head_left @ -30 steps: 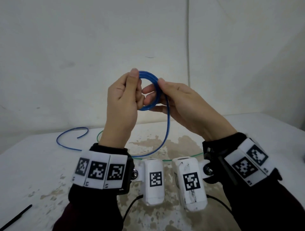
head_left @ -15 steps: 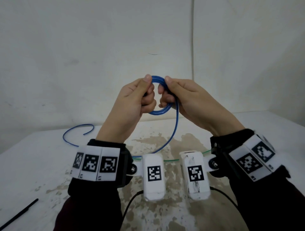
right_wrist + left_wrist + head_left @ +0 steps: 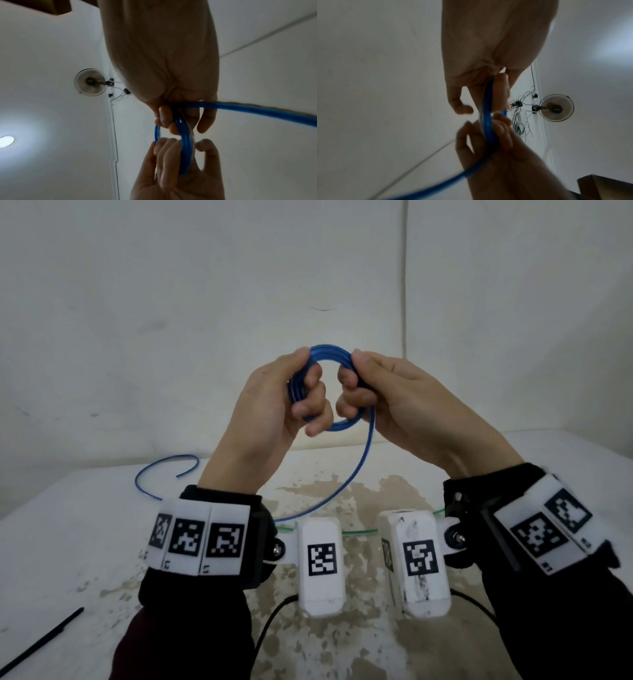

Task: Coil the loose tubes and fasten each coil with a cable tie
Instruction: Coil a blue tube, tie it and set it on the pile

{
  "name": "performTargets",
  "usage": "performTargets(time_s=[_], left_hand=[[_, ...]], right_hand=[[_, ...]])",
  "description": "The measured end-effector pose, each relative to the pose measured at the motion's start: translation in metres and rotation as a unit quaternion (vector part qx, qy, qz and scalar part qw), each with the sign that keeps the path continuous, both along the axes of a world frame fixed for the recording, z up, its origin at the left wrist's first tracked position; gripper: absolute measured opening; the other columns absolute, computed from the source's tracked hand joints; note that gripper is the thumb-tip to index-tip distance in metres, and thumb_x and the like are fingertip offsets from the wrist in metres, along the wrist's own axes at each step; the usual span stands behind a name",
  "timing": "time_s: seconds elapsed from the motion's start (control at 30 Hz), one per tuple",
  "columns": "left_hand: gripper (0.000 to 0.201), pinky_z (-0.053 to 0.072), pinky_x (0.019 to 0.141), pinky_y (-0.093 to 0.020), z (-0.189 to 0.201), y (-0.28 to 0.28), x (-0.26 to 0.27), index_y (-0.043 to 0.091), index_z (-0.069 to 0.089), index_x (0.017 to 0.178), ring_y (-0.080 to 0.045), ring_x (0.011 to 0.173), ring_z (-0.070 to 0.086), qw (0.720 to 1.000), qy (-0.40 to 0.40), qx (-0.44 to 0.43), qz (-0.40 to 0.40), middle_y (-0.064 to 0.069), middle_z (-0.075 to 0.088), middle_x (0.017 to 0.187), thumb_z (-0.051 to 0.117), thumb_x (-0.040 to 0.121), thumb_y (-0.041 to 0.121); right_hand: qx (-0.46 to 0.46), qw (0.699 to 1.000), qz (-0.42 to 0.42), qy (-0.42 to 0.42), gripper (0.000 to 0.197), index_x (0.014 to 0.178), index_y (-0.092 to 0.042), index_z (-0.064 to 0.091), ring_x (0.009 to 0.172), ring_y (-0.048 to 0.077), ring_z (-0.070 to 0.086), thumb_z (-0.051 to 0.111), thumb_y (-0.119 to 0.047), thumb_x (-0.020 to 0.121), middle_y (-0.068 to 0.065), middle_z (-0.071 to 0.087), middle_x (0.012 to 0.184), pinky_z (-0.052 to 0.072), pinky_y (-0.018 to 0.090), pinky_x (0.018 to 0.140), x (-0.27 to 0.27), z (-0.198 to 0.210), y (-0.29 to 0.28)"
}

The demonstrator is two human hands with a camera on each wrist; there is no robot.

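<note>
Blue tube (image 3: 334, 386): thin, light, springy plastic, prob. unwinds if let go; coil held above worktop (image 3: 68, 542) centre, left hand (image 3: 274, 402) & right hand (image 3: 394, 402) each gripping opp. sides; tail trails to far-left edge; keep pinching stacked turns.

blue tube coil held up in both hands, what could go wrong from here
The blue tube coil has no tie on it; if the left hand or right hand eases, the loops may spring open. The loose tail could snag on the green tube. The black cable tie lies far off.
</note>
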State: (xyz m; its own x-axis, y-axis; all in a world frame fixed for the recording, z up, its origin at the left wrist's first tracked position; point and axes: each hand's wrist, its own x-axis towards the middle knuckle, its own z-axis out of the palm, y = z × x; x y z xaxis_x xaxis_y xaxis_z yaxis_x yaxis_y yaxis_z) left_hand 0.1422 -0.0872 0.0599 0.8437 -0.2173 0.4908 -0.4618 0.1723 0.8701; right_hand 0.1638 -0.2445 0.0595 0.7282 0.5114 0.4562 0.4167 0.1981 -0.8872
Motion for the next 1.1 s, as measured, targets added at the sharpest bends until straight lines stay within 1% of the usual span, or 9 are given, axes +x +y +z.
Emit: performTargets(time_s=[0.13,0.3,0.5,0.57,0.67,0.8,0.87,1.0,1.1], left_hand=[[0.037,0.042,0.055,-0.021,0.000,0.002,-0.002,0.015,0.033,0.065,-0.020,0.042,0.045,0.996,-0.014,0.085,0.006,0.004,0.025,0.046,0.033,0.101,0.028],[0.036,0.035,0.051,-0.018,-0.002,-0.002,-0.001,0.014,0.033,0.069,-0.012,0.042,0.029,0.996,-0.068,0.017,0.050,0.001,0.018,0.055,0.032,0.103,0.026],[0.039,0.028,0.058,-0.026,-0.002,0.001,-0.001,0.015,0.033,0.065,-0.013,0.044,0.030,0.996,-0.011,0.082,0.013,0.006,0.025,0.049,0.034,0.102,0.027],[0.038,0.019,0.054,-0.026,-0.002,-0.003,-0.001,0.016,0.031,0.066,-0.010,0.045,0.021,0.997,-0.055,0.045,0.034,0.008,0.022,0.052,0.034,0.103,0.023],[0.038,0.023,0.045,-0.018,-0.001,-0.005,0.001,0.015,0.032,0.066,-0.008,0.043,0.019,0.996,-0.074,-0.019,0.054,0.006,0.020,0.052,0.033,0.103,0.022],[0.039,0.032,0.047,-0.019,-0.007,-0.006,0.006,0.011,0.039,0.066,-0.013,0.042,0.029,0.999,0.019,0.026,-0.011,0.004,0.027,0.047,0.034,0.102,0.024],[0.037,0.030,0.048,-0.018,-0.011,-0.007,0.006,0.011,0.040,0.067,-0.013,0.045,0.027,0.999,0.000,0.053,0.002,0.006,0.027,0.050,0.035,0.102,0.021],[0.037,0.022,0.045,-0.016,-0.008,-0.007,0.006,0.012,0.038,0.066,-0.009,0.045,0.017,0.999,-0.043,0.012,0.030,0.008,0.021,0.051,0.035,0.102,0.020],[0.038,0.022,0.044,-0.017,-0.007,-0.004,0.007,0.013,0.036,0.066,-0.009,0.043,0.017,1.000,-0.017,-0.008,0.019,0.009,0.021,0.048,0.035,0.102,0.022]], right_hand=[[-0.081,0.992,-0.063,-0.077,0.036,0.074,-0.012,0.047,0.056,0.013,0.035,0.033,-0.025,0.104,-0.009,0.034,0.055,0.039,0.016,0.060,-0.006,0.004,-0.003],[-0.006,0.999,-0.035,-0.017,0.038,0.079,-0.011,0.053,0.057,0.014,0.047,0.033,-0.031,0.103,-0.004,0.038,0.053,0.046,0.022,0.068,-0.003,0.001,0.005],[-0.042,0.992,-0.100,-0.061,0.041,0.068,-0.013,0.043,0.048,0.012,0.024,0.034,-0.031,0.103,-0.008,0.026,0.050,0.030,0.023,0.055,-0.003,-0.001,0.008],[-0.004,0.994,-0.095,-0.057,0.040,0.071,-0.011,0.046,0.049,0.013,0.027,0.033,-0.029,0.104,-0.007,0.027,0.050,0.039,0.025,0.058,-0.004,-0.001,0.012],[0.036,0.997,-0.059,-0.027,0.039,0.077,-0.008,0.051,0.053,0.014,0.042,0.031,-0.028,0.104,-0.002,0.035,0.054,0.047,0.027,0.069,-0.001,0.000,0.011],[-0.053,0.987,-0.123,-0.084,0.038,0.071,-0.012,0.046,0.047,0.011,0.033,0.033,-0.027,0.104,-0.009,0.033,0.050,0.043,0.026,0.059,0.004,-0.001,0.001],[-0.084,0.979,-0.152,-0.107,0.039,0.070,-0.012,0.047,0.045,0.010,0.034,0.034,-0.028,0.104,-0.012,0.034,0.047,0.046,0.026,0.059,0.004,-0.002,0.002],[-0.010,0.994,-0.097,-0.047,0.039,0.078,-0.007,0.053,0.051,0.012,0.042,0.033,-0.028,0.104,-0.004,0.037,0.052,0.048,0.025,0.068,0.006,-0.004,0.005],[0.011,0.999,-0.045,-0.007,0.038,0.079,-0.007,0.053,0.055,0.013,0.047,0.032,-0.027,0.104,-0.003,0.039,0.055,0.047,0.034,0.078,0.010,-0.007,0.005]])
